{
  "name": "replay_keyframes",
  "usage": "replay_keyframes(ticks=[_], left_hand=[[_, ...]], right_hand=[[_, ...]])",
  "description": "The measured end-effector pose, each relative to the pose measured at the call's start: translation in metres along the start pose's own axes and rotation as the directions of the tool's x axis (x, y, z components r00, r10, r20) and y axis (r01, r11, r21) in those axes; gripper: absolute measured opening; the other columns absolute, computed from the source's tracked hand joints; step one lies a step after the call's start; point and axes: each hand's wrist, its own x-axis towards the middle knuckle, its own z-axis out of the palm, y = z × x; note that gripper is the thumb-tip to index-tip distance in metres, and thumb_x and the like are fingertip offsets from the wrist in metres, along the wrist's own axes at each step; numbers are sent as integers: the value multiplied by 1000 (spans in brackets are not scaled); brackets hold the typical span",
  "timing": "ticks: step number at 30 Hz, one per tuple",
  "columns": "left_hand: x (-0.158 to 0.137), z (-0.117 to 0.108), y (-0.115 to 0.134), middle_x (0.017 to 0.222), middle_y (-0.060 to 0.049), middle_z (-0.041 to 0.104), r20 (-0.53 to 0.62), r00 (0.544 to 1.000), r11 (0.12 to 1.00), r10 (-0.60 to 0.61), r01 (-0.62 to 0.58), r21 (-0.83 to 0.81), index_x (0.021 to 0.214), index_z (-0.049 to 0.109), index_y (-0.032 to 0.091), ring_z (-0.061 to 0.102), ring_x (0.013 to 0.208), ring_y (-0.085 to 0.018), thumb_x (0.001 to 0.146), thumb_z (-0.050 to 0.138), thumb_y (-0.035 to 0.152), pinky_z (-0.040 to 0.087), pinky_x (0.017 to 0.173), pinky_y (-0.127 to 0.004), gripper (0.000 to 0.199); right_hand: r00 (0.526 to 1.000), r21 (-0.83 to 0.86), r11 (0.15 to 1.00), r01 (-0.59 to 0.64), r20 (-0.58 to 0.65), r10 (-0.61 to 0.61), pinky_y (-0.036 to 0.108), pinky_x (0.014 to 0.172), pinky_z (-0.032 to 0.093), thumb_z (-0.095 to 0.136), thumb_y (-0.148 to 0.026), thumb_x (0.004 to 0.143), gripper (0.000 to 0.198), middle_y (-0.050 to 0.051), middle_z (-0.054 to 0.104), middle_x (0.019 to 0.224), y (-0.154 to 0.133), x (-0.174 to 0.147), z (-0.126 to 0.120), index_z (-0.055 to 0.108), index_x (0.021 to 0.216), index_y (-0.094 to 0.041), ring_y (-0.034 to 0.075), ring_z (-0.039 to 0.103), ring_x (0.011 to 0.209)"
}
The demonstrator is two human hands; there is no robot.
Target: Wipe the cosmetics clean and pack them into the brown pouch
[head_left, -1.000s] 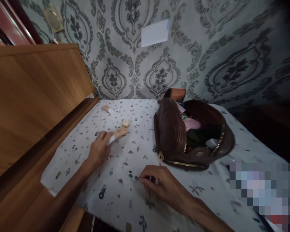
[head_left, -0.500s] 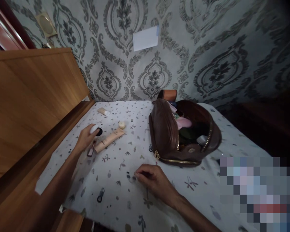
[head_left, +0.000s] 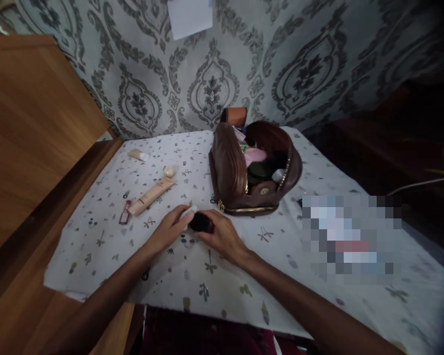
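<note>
The left hand (head_left: pixel 170 230) grasped a smooth white rounded piece (head_left: pixel 190 212); the right hand (head_left: pixel 224 234) grasped a dark, glossy round piece (head_left: pixel 201 223) directly beside it. Whether the two pieces were joined could not be determined. Both were at the white patterned cloth (head_left: pixel 225 281), nearer its front edge than the brown leather zip bag (head_left: pixel 227 162).

Hazards: a slipping fingertip grip could have dropped either piece; a sudden pull, if they were joined, could have spilled any contents. Forearms dragging on the cloth could have shifted the long beige squeeze tube (head_left: pixel 151 196) and the small pinkish container with a dark pink top (head_left: pixel 125 213). The small cream rounded item (head_left: pixel 169 171) could have rolled if knocked.

Markings: print was present on the long tube but too small to read. No brand was legible on either held piece.
</note>
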Motion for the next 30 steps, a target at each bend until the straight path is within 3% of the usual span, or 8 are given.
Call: replay_keyframes(ticks=[5, 8, 11, 13, 17, 23, 26, 30], left_hand=[[-14, 11, -4, 110, -10, 60, -120, 965, 941, 235, -195, 277, 119, 62, 13, 57, 108, -20, 100, 35, 29, 46, 100, -39, 36], [-24, 22, -8, 111, -11, 61, -47, 887, 781, 459, -378, 497, 119, 63, 14, 56, 108, -21, 99, 41, 23, 50, 95, -39, 30], [-31, 21, -13, 110, -11, 63, 63, 817, 623, 573, -484, 615, 120, 62, 16, 55, 106, -22, 98, 44, 19, 52, 90, -37, 28], [-34, 14, -17, 111, -11, 62, 54, 817, 619, 575, -478, 623, 120, 61, 15, 55, 106, -21, 98, 44, 19, 52, 89, -36, 28], [-30, -1, -24, 107, -10, 62, -49, 905, 794, 423, -344, 502, 118, 61, 16, 58, 102, -19, 100, 40, 22, 50, 90, -34, 28], [-6, -5, -18, 84, -5, 61, 10, 972, 904, 235, -223, 366, 88, 62, 17, 59, 81, -19, 99, 38, 28, 48, 77, -32, 29], [-5, -1, -11, 97, -8, 64, 39, 967, 902, 250, -248, 355, 102, 63, 17, 60, 93, -21, 100, 37, 30, 47, 88, -36, 29], [-13, 3, -10, 121, -12, 59, 139, 944, 840, 299, -329, 430, 135, 47, 18, 53, 114, -26, 99, 41, 39, 43, 100, -43, 42]], right_hand=[[998, -143, 990, -21, 47, 28, 31, 79, 48, 73, -23, 77, 21, 7, 57, 100, -11, -2, 0, 65, 94, -14, 18, 57, 86], [998, -184, 983, -26, 59, 37, 29, 76, 45, 64, -16, 82, 7, 5, 56, 91, -12, -3, -1, 65, 88, -13, 18, 56, 84], [997, -179, 984, -14, 74, 27, 27, 75, 43, 59, -12, 83, 10, 4, 56, 88, -12, -2, -3, 66, 90, -13, 17, 56, 82], [996, -159, 987, -11, 83, 24, 27, 73, 42, 64, -13, 81, 14, 3, 55, 87, -13, -1, -4, 68, 95, -13, 17, 56, 80], [996, -141, 990, -1, 89, 13, 27, 71, 41, 75, -24, 77, 23, 2, 53, 85, -9, 1, -4, 68, 95, -13, 17, 54, 78], [995, -136, 989, 54, 91, -42, 29, 72, 42, 81, -26, 73, 28, 2, 53, 86, -1, 2, 0, 67, 94, -15, 18, 54, 79], [997, -115, 992, 56, 62, -49, 30, 72, 43, 81, -23, 71, 28, 2, 55, 86, 1, 1, 1, 63, 90, -15, 18, 54, 78], [999, 40, 999, 29, 25, -30, 29, 69, 45, 75, -16, 72, 47, 0, 59, 84, 6, -3, 3, 54, 114, -16, 16, 56, 73]])
